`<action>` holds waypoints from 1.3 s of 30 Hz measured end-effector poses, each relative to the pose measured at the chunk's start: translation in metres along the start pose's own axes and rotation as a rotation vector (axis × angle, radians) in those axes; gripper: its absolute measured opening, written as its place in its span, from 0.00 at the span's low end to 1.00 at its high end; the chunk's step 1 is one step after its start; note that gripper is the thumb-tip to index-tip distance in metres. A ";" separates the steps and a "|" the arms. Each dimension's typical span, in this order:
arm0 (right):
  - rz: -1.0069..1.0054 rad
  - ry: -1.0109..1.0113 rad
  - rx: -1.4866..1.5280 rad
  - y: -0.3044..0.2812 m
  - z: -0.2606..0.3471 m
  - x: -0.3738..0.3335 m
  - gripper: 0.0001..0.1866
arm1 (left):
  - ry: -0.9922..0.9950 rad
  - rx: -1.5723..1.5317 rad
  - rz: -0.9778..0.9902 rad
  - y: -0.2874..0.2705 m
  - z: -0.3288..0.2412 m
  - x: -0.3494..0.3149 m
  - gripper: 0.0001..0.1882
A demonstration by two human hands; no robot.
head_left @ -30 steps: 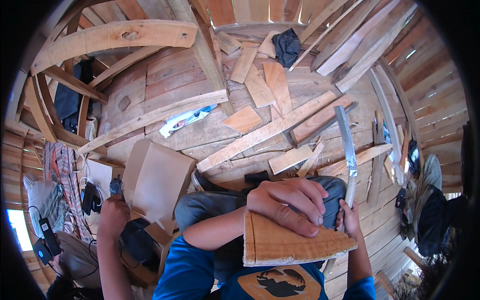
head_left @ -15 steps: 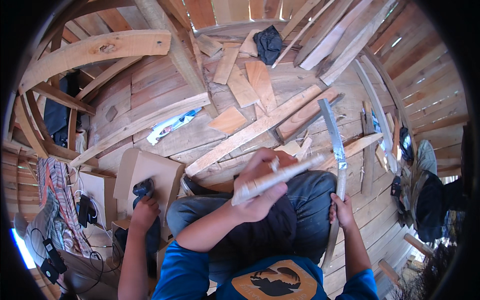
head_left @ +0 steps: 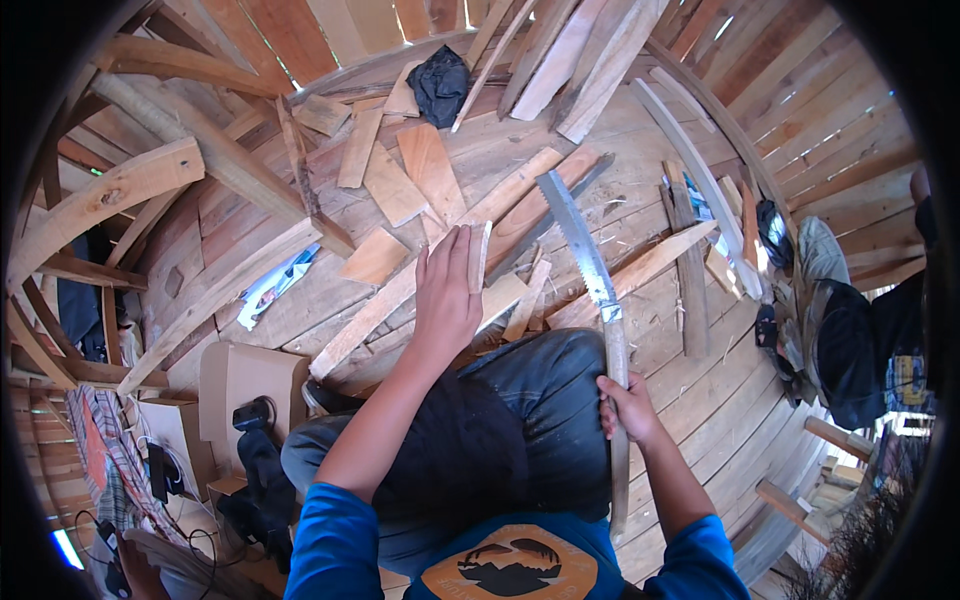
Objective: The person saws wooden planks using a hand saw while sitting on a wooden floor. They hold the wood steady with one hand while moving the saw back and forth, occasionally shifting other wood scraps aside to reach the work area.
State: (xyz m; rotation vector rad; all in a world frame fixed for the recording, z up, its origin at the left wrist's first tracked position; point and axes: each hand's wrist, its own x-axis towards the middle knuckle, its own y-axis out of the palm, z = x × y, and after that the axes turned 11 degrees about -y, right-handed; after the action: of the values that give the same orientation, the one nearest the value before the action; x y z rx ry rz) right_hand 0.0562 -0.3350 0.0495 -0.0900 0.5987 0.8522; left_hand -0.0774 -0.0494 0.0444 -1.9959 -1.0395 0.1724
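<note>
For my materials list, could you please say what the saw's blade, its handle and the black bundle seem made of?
Blade: probably bare metal, silvery, reflective. Handle: apparently unpainted wood, pale brown, matte. Black bundle: perhaps plastic, given crinkled folds; possibly fabric.

The head view (wide fisheye) looks down, close over the lap [head_left: 480, 440].
</note>
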 end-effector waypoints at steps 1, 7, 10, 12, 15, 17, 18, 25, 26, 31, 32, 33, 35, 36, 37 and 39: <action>0.023 -0.001 0.012 -0.002 0.001 0.001 0.16 | -0.030 0.080 0.017 0.016 0.000 0.010 0.32; 0.061 0.007 0.040 -0.004 -0.001 0.005 0.15 | -0.274 0.410 0.054 0.127 0.024 0.066 0.37; 0.085 0.024 0.101 -0.015 -0.007 0.005 0.14 | -0.467 0.491 0.218 0.159 0.011 0.067 0.39; 0.110 0.033 0.136 -0.022 -0.009 0.006 0.14 | -0.476 0.479 0.329 0.158 -0.004 0.066 0.42; 0.155 0.070 0.200 -0.027 -0.010 0.011 0.13 | -0.502 0.545 0.498 0.140 -0.016 0.068 0.45; 0.187 0.075 0.221 -0.031 -0.010 0.013 0.13 | -0.493 0.553 0.645 0.124 -0.012 0.090 0.48; 0.207 0.067 0.229 -0.032 -0.008 0.014 0.13 | -0.503 0.539 0.647 0.121 -0.005 0.098 0.49; 0.253 0.032 0.215 -0.036 0.000 0.016 0.12 | -0.537 0.393 0.510 0.128 0.017 0.097 0.51; 0.239 0.032 0.199 -0.035 0.003 0.017 0.12 | -0.534 0.373 0.488 0.132 0.020 0.094 0.50; -0.050 -0.192 -0.469 -0.045 0.023 0.061 0.14 | -0.500 0.379 0.443 0.149 0.017 0.090 0.48; -0.081 -0.272 -0.687 -0.049 0.022 0.076 0.14 | -0.505 0.371 0.429 0.150 0.017 0.090 0.47; -0.054 -0.298 -0.813 -0.051 0.022 0.088 0.14 | -0.518 0.363 0.425 0.152 0.019 0.090 0.47; 0.006 -0.355 -1.062 -0.051 0.024 0.110 0.15 | -0.544 0.349 0.412 0.153 0.021 0.091 0.47; 0.013 -0.394 -1.063 -0.050 0.023 0.118 0.15 | -0.537 0.335 0.423 0.150 0.020 0.091 0.47; 0.020 -0.432 -1.064 -0.047 0.021 0.124 0.15 | -0.530 0.321 0.434 0.147 0.019 0.092 0.47; 0.024 -0.451 -1.054 -0.046 0.017 0.134 0.14 | -0.527 0.305 0.446 0.144 0.019 0.093 0.46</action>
State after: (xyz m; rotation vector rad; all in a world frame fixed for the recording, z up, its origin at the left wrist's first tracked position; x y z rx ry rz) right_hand 0.1654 -0.2696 -0.0145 -0.8225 -0.3201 1.0949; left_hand 0.0609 -0.0115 -0.0516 -1.9074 -0.7931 1.0777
